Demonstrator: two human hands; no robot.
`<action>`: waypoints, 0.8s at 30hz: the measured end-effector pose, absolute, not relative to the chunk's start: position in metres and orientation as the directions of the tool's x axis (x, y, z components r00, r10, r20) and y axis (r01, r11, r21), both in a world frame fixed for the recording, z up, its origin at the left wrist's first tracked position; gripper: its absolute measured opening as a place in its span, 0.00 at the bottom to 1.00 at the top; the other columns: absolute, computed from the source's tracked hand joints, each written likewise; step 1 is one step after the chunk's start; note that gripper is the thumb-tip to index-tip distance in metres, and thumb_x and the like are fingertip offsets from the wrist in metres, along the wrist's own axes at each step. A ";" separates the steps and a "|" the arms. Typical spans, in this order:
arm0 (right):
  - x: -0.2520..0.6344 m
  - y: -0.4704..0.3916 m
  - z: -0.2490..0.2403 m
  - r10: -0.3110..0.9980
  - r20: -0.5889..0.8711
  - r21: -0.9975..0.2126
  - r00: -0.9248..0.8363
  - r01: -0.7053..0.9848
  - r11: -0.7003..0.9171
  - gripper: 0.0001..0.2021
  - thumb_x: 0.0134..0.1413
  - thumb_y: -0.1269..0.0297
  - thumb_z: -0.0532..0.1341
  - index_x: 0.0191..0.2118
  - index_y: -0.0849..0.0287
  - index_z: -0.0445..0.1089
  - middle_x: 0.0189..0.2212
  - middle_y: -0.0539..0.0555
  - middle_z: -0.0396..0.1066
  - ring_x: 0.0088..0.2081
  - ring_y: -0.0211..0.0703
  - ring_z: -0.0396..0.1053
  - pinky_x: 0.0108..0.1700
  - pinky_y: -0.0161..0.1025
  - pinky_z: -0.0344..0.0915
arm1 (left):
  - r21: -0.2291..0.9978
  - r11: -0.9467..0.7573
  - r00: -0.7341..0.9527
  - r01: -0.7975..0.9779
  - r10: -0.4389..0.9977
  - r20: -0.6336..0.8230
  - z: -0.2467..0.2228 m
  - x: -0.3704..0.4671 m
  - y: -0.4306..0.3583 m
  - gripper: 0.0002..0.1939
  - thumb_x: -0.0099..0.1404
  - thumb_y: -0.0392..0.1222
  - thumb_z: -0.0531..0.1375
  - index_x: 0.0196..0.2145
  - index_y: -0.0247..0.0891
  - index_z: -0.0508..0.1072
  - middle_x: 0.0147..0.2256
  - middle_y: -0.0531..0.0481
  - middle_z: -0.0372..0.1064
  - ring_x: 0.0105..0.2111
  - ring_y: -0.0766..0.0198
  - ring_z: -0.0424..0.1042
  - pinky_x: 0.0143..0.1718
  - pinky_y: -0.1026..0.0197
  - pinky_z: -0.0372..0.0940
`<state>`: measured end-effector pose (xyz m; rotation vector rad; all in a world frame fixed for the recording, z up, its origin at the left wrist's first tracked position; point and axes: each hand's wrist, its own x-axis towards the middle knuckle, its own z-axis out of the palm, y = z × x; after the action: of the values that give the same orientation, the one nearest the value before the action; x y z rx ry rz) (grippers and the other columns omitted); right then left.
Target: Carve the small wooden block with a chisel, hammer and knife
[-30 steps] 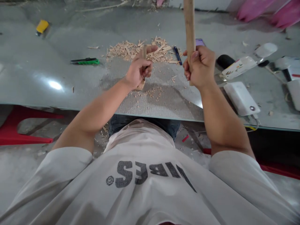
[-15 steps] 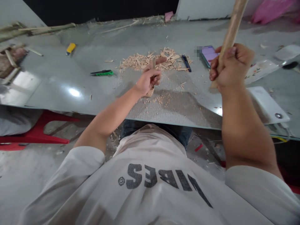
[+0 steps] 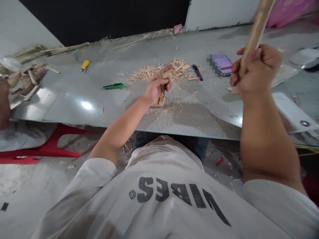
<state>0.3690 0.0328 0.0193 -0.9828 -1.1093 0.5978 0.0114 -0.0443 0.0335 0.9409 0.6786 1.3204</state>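
Observation:
My left hand [image 3: 157, 89] is closed around a slim, upright chisel-like tool [image 3: 162, 89], with the index finger stretched away from it. Below that hand a small pale wood block [image 3: 160, 101] rests on the table, and the tool's lower end meets it. My right hand [image 3: 260, 71] grips a thick wooden stick [image 3: 258, 28], raised at a slant above the right side of the table. Its upper end runs out of view. Behind my left hand lies a heap of wood shavings [image 3: 180, 68], and finer chips [image 3: 171, 109] are scattered beside the block.
A green cutter [image 3: 114, 86], a yellow cutter [image 3: 85, 65], a dark blue pen-like item [image 3: 197, 72] and a phone [image 3: 221, 64] lie on the grey table [image 3: 69, 89]. A white device [image 3: 294, 111] sits under my right forearm. Another person's arm [image 3: 4, 104] shows at far left, near wood pieces.
The view has shifted slightly, so the table things appear farther right and lower. My right hand with the stick appears farther right. The other person's arm has come into view at left.

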 end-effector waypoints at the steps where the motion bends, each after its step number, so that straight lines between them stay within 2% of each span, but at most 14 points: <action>1: 0.369 0.032 0.022 0.802 0.458 -0.880 0.384 0.067 0.471 0.25 0.87 0.32 0.70 0.44 0.47 0.77 0.21 0.44 0.64 0.15 0.38 0.47 0.20 0.42 0.38 | 0.859 -0.060 0.134 -0.509 0.980 0.148 0.034 0.008 -0.041 0.27 0.84 0.40 0.64 0.75 0.49 0.86 0.30 0.52 0.71 0.33 0.53 0.77 0.43 0.55 0.75; 3: 0.367 0.029 0.028 0.781 0.467 -0.871 0.415 0.067 0.486 0.23 0.93 0.39 0.64 0.43 0.48 0.77 0.20 0.43 0.63 0.14 0.38 0.43 0.19 0.42 0.34 | 0.834 -0.099 0.094 -0.543 0.980 0.177 0.039 -0.001 -0.035 0.34 0.84 0.43 0.60 0.83 0.52 0.81 0.34 0.49 0.77 0.40 0.47 0.80 0.52 0.49 0.78; 5: 0.365 0.026 0.033 0.782 0.460 -0.873 0.421 0.056 0.484 0.22 0.97 0.47 0.59 0.43 0.48 0.76 0.20 0.44 0.64 0.14 0.39 0.44 0.18 0.42 0.33 | 0.830 -0.073 0.076 -0.554 0.988 0.138 0.047 -0.008 -0.032 0.39 0.84 0.45 0.55 0.87 0.55 0.76 0.36 0.46 0.80 0.44 0.42 0.79 0.57 0.45 0.78; 7: 0.363 0.022 0.037 0.802 0.433 -0.888 0.412 0.040 0.459 0.23 0.99 0.54 0.54 0.43 0.48 0.75 0.21 0.44 0.64 0.14 0.40 0.45 0.17 0.41 0.34 | 0.832 -0.047 0.080 -0.553 0.991 0.109 0.056 -0.015 -0.031 0.41 0.83 0.44 0.53 0.89 0.55 0.74 0.36 0.45 0.82 0.46 0.41 0.77 0.57 0.45 0.76; 10: 0.360 0.018 0.041 0.804 0.416 -0.896 0.426 0.042 0.442 0.24 1.00 0.59 0.52 0.41 0.48 0.74 0.19 0.43 0.62 0.13 0.39 0.44 0.15 0.42 0.32 | 0.800 -0.098 0.025 -0.592 0.990 0.139 0.068 -0.027 -0.030 0.39 0.84 0.41 0.57 0.88 0.50 0.73 0.38 0.50 0.84 0.45 0.47 0.76 0.53 0.50 0.74; 12: 0.358 0.017 0.042 0.795 0.432 -0.888 0.427 0.047 0.457 0.23 0.99 0.56 0.57 0.41 0.47 0.75 0.19 0.42 0.63 0.13 0.39 0.45 0.15 0.43 0.31 | 0.776 -0.122 -0.036 -0.618 0.991 0.127 0.073 -0.040 -0.026 0.33 0.85 0.40 0.56 0.82 0.50 0.76 0.39 0.54 0.84 0.46 0.52 0.75 0.50 0.56 0.72; 14: 0.357 0.017 0.042 0.794 0.430 -0.887 0.429 0.038 0.460 0.21 0.97 0.54 0.62 0.40 0.47 0.75 0.18 0.42 0.63 0.12 0.39 0.44 0.15 0.44 0.29 | 0.772 -0.115 -0.088 -0.625 0.993 0.076 0.075 -0.054 -0.019 0.28 0.85 0.41 0.51 0.72 0.56 0.80 0.39 0.56 0.84 0.48 0.55 0.73 0.49 0.60 0.71; 16: 0.358 0.019 0.039 0.794 0.434 -0.884 0.425 0.031 0.466 0.21 0.95 0.53 0.63 0.40 0.47 0.75 0.18 0.42 0.62 0.12 0.39 0.43 0.15 0.46 0.27 | 0.788 -0.114 -0.131 -0.604 0.990 0.043 0.073 -0.065 -0.012 0.25 0.81 0.42 0.50 0.64 0.60 0.80 0.39 0.58 0.84 0.51 0.57 0.72 0.51 0.61 0.71; 18: 0.360 0.021 0.035 0.786 0.463 -0.871 0.410 0.047 0.488 0.20 0.93 0.49 0.64 0.40 0.47 0.76 0.19 0.43 0.62 0.12 0.39 0.43 0.16 0.46 0.28 | 0.823 -0.107 -0.139 -0.558 0.990 0.034 0.070 -0.066 -0.008 0.24 0.76 0.43 0.52 0.61 0.60 0.79 0.39 0.59 0.84 0.52 0.56 0.72 0.53 0.60 0.70; 20: 0.362 0.021 0.031 0.783 0.498 -0.858 0.373 0.079 0.508 0.23 0.90 0.38 0.67 0.41 0.46 0.77 0.20 0.44 0.64 0.14 0.40 0.45 0.18 0.45 0.31 | 0.865 -0.056 -0.075 -0.499 0.997 0.022 0.064 -0.059 -0.009 0.24 0.74 0.44 0.52 0.60 0.61 0.79 0.40 0.57 0.85 0.52 0.54 0.71 0.55 0.58 0.71; 22: 0.360 0.017 0.029 0.796 0.510 -0.856 0.327 0.102 0.507 0.28 0.82 0.25 0.71 0.42 0.44 0.77 0.21 0.45 0.66 0.17 0.41 0.46 0.20 0.45 0.38 | 0.900 0.017 0.072 -0.436 0.997 0.016 0.058 -0.044 -0.015 0.23 0.74 0.45 0.53 0.59 0.62 0.80 0.40 0.55 0.85 0.52 0.50 0.70 0.58 0.54 0.71; 24: 0.352 0.007 0.030 0.813 0.506 -0.861 0.288 0.110 0.497 0.29 0.79 0.22 0.72 0.42 0.43 0.78 0.22 0.45 0.68 0.17 0.42 0.47 0.21 0.46 0.41 | 0.923 0.064 0.222 -0.381 0.975 0.024 0.050 -0.029 -0.026 0.23 0.76 0.48 0.53 0.58 0.65 0.83 0.37 0.51 0.82 0.50 0.45 0.67 0.59 0.50 0.72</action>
<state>0.3523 0.0072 0.0302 -0.9644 -1.2072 0.5822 -0.0289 -0.0260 0.0503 1.0000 0.7690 1.1929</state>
